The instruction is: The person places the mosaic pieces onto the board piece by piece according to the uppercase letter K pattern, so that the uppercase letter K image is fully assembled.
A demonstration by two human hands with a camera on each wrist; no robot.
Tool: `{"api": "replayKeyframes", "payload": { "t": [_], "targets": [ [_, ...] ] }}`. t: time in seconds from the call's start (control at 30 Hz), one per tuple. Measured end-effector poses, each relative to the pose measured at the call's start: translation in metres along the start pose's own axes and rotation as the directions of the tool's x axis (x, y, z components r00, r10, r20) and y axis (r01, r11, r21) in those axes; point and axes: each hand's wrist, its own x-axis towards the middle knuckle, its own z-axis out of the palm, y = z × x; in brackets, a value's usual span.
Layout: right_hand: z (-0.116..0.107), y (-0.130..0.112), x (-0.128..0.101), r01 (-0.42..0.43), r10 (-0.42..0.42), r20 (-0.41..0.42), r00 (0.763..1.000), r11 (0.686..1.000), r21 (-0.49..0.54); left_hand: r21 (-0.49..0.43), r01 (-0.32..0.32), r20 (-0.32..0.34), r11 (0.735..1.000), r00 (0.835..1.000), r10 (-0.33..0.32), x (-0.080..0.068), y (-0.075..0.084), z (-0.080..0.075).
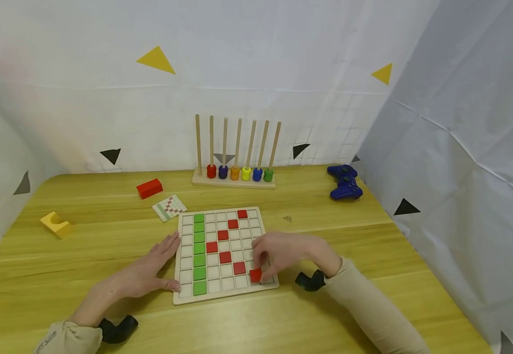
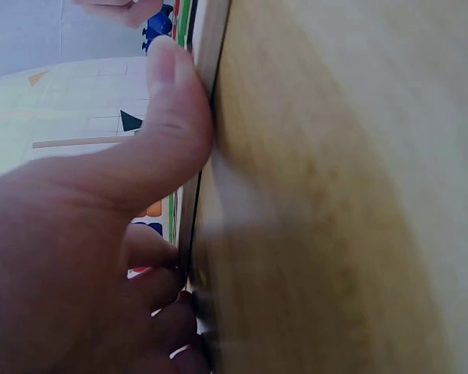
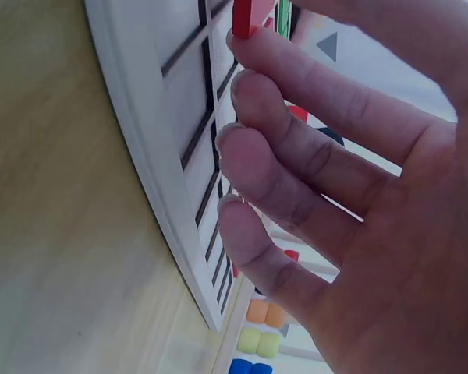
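Head view shows the right hand (image 1: 283, 253) pinching a red tile (image 1: 255, 275) in its grip over the grid board's (image 1: 221, 295) near right corner. Lowering it flat and square should seat it in the cell below. Left of the grip, the left hand (image 1: 150, 270) lies open, fingers flat against the board's edge on the tabletop (image 1: 371, 231), steadying it.

board (image 1: 221, 295) white | tiles (image 1: 225, 256) red | column (image 1: 199, 253) green

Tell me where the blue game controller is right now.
In the head view, the blue game controller lies at the table's far right, close to the white side curtain, right of the wooden peg rack with its coloured rings.
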Motion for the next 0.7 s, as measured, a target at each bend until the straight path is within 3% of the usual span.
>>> {"api": "replayKeyframes", "payload": {
  "t": [0.4,0.7],
  "targets": [
    [0.005,-0.0016,0.0035,0.013,-0.013,0.002,1.0,0.998,-0.061,-0.002,-0.003,-0.003,1.0,1.0,0.003,-0.0003,-0.0004,-0.0002],
    [0.0068,-0.0015,0.005,0.035,-0.035,-0.001,0.999,0.999,-0.039,0.012,-0.009,-0.006,1.0,1.0,0.009,0.0003,-0.0009,-0.0003]
  ]
}}
